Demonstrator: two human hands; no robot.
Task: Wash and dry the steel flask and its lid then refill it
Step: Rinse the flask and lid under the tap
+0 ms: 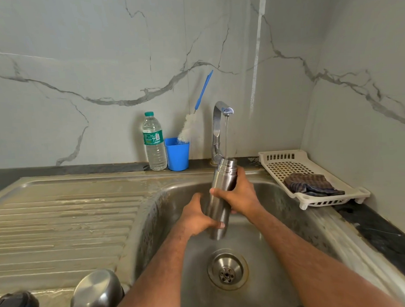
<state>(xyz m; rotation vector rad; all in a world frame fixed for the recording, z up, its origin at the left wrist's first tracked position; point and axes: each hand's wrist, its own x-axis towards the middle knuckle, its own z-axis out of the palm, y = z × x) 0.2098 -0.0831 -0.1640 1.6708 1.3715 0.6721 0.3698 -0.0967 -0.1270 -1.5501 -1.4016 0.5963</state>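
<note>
The steel flask (219, 198) is held over the sink (279, 219) basin, tilted slightly with its open threaded mouth up and directly beneath the tap (220, 120), from which a thin stream runs into the neck. The left hand (197, 216) grips the lower body with thumb across the front; the right hand (241, 195) wraps the upper body just below the shoulder. Both hands are closed firmly around the flask. Judgement: the flask is rigid and will not deform under grip, but its polished wall appears wet and is likely slippery; weight will increase as it fills, so the two-handed hold, one low and one high, is appropriate. A domed steel piece (97, 292), probably the lid, rests at the near left of the drainboard, with a dark object (16, 305) beside it that cannot be identified. A bottle brush (191, 126) stands in a blue cup (177, 154) next to a plastic water bottle (154, 143) behind the sink. A folded cloth (310, 184) lies in the white tray (277, 160) on the bench at right.
</note>
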